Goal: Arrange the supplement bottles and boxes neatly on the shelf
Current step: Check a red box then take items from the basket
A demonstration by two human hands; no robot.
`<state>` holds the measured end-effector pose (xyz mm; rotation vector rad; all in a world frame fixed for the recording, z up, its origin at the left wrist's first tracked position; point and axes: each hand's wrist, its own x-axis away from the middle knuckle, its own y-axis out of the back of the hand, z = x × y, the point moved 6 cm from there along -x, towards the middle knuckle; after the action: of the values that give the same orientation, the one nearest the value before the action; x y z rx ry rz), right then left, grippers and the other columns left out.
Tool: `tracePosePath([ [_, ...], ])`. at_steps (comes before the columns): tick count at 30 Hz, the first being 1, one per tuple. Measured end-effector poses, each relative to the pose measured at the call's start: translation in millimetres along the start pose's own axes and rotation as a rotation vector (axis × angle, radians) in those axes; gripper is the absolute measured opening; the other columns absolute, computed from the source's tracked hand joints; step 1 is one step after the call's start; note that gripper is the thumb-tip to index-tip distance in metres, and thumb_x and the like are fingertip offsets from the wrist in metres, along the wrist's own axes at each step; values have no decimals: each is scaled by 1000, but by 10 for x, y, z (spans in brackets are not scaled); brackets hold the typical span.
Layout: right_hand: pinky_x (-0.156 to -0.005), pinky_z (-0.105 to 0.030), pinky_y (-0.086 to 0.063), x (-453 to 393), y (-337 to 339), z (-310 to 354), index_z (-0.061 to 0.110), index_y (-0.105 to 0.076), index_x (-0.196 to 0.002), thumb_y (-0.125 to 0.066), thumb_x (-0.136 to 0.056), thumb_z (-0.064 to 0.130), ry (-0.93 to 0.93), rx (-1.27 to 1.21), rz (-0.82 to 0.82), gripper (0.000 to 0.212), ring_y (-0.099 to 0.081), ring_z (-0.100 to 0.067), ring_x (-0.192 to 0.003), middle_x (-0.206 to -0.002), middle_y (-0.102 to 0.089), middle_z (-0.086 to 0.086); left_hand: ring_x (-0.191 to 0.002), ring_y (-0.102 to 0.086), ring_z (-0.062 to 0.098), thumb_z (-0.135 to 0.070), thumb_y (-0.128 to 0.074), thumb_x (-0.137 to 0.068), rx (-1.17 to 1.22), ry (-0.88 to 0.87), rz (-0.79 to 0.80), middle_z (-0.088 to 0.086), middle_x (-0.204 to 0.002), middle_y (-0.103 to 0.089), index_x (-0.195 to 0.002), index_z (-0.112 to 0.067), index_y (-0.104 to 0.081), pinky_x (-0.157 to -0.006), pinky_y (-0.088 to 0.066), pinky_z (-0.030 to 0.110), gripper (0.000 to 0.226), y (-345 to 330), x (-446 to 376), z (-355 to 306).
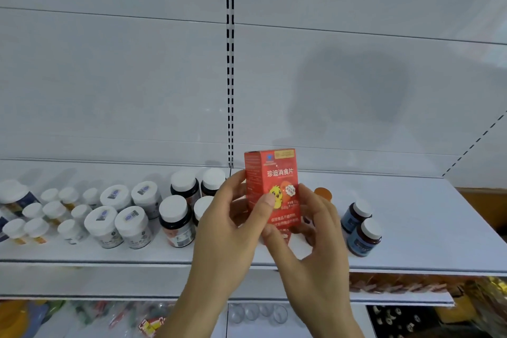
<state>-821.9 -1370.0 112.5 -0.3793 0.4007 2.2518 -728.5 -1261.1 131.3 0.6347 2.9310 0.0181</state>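
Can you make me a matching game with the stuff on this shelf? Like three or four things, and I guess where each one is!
Things:
1. red box
2. blue-label bottles
3. orange-capped bottle
4. big white jars

Places:
A. left part of the shelf
B. held up in both hands
C. right of the hands, near the shelf front
D. peeking out behind the right hand

Pairs: 1-B, 2-C, 3-D, 4-A

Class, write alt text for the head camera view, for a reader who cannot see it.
Two hands, left hand and right hand, hold an upright red box above a white shelf. White-capped bottles stand in rows to the left; two blue-labelled bottles stand to the right.
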Motion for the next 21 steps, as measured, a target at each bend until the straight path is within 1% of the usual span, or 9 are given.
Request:
tracePosePath([
  [3, -80, -22, -54, -99, 107, 16, 35, -66, -115, -71, -85, 42, -12, -73, 46, 31, -68, -15, -100, -111, -70, 7, -100, -68, -2, -28, -69, -88, -20, 38, 87, -25, -107, -71, -125, -36, -59, -74, -54, 14, 39, 50, -66, 63],
  [5, -75, -26, -56, -255, 203, 25, 36, -67, -106, -71, -89, 40, -64, -101, 65, 17, -71, -12, -92, -105, -73, 9, -105, -66, -2, -29, -73, -87, -24, 56, 153, -23, -113, -70, -130, -36, -55, -75, -54, 18, 47, 77, -89, 101],
  [8, -85, -40, -57, -454, 251, 86, 39, -61, -116, -67, -88, 46, -57, -101, 193, 29, -69, -17, -106, -119, -71, 10, -119, -62, 6, -33, -74, -82, -65, 31, 241, -15, -125, -67, -140, -32, -50, -96, -53, 34, 62, 78, -100, 166],
  [10, -91, -45, -54, -496, 247, 150, 42, -54, -124, -62, -90, 41, -3, -137, 286, 35, -65, -22, -116, -128, -67, 10, -122, -60, 8, -30, -70, -82, -99, -6, 283, -14, -127, -67, -140, -32, -50, -102, -51, 37, 62, 81, -107, 155],
  [12, -92, -40, -54, -508, 266, 199, 42, -56, -123, -62, -93, 28, 66, -125, 326, 34, -66, -22, -114, -127, -66, 12, -125, -57, 5, -30, -70, -82, -141, -63, 307, -18, -129, -64, -139, -34, -49, -106, -47, 36, 61, 85, -134, 112],
  [14, -89, -31, -53, -503, 287, 229, 38, -60, -119, -64, -90, 16, 150, -80, 333, 36, -66, -23, -110, -128, -65, 10, -130, -51, 3, -32, -70, -83, -194, -123, 308, -23, -135, -59, -139, -37, -49, -111, -40, 34, 60, 89, -160, 63],
  [16, -89, -31, -52, -487, 294, 258, 30, -63, -113, -69, -85, 7, 273, -10, 325, 37, -65, -26, -112, -131, -62, 4, -134, -47, 7, -30, -71, -84, -220, -174, 285, -21, -139, -55, -138, -37, -49, -113, -37, 35, 58, 102, -190, 37],
  [18, -89, -33, -52, -465, 287, 289, 24, -65, -107, -71, -79, -1, 382, 55, 301, 38, -63, -27, -117, -131, -61, 0, -138, -43, 12, -18, -71, -86, -245, -213, 263, -17, -143, -51, -138, -36, -49, -114, -36, 38, 59, 119, -210, 30],
  [21, -88, -33, -52, -453, 296, 328, 22, -65, -104, -73, -75, -2, 449, 104, 284, 39, -63, -25, -118, -131, -61, -1, -142, -37, 12, -3, -71, -87, -266, -224, 269, -14, -147, -47, -139, -34, -49, -116, -34, 41, 64, 132, -231, 47],
])
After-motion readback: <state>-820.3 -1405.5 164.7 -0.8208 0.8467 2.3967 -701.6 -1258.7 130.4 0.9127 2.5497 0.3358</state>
